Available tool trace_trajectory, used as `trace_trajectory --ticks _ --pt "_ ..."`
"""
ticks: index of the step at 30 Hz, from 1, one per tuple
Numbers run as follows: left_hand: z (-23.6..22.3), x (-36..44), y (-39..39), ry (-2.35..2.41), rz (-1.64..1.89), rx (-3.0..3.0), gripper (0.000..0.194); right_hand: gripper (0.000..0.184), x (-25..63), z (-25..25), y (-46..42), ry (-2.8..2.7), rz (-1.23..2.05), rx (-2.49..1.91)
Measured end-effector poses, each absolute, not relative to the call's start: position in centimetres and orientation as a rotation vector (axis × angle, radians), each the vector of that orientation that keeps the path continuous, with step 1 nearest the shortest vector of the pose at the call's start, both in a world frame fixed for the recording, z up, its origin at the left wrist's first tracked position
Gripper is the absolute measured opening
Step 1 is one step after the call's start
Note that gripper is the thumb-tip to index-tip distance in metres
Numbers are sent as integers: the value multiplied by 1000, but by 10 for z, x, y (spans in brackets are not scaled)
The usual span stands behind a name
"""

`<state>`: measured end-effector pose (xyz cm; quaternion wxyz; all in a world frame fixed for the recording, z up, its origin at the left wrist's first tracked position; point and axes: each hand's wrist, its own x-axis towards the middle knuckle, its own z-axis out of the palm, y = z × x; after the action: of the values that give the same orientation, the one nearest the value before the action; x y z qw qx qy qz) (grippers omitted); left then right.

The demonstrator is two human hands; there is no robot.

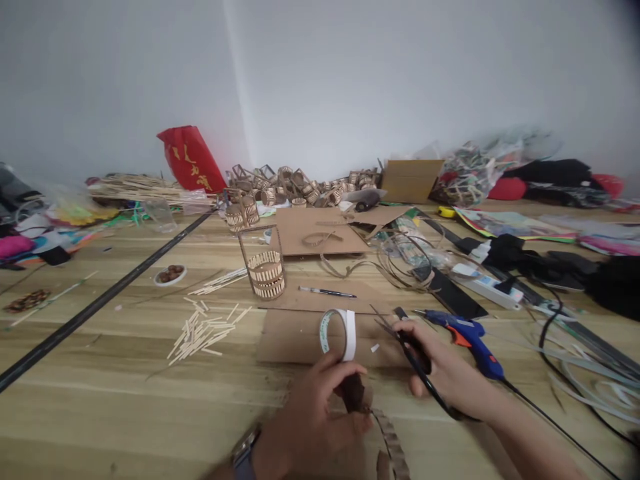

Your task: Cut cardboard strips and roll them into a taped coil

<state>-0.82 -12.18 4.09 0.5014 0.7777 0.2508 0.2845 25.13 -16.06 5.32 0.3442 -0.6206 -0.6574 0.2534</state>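
My left hand (320,407) is closed, its fingertips at the lower edge of an upright roll of white double-sided tape (351,333). The same hand pinches something dark brown, from which a corrugated cardboard strip (393,443) trails toward me; the fingers partly hide it. My right hand (430,360) grips a pair of black-handled scissors (417,367), with the blades parted and pointing up and left. A brown cardboard sheet (293,337) lies beneath the tape, bearing a small white scrap (375,347). Beyond stands a little basket (266,275) of pale sticks with a tall handle.
Cut sticks (203,333) lie scattered to the left, near a white dish of brown beads (170,275). A pen (327,292) rests on cardboard. On the right are a blue glue gun (470,337) with its cable and a power strip (487,285). Finished baskets (300,187) pile against the wall.
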Motion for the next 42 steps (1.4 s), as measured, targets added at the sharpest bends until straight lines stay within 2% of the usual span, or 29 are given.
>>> trace_trajectory --ticks 8,28,42 --pt "42 -6 -120 571 607 1911 55 41 245 62 -163 -1804 704 -1653" --pt "46 -5 -120 492 522 1914 53 56 249 66 -165 -2014 651 -1437" --pt "42 -4 -119 461 518 1936 49 45 252 61 -165 -1992 726 -1423"
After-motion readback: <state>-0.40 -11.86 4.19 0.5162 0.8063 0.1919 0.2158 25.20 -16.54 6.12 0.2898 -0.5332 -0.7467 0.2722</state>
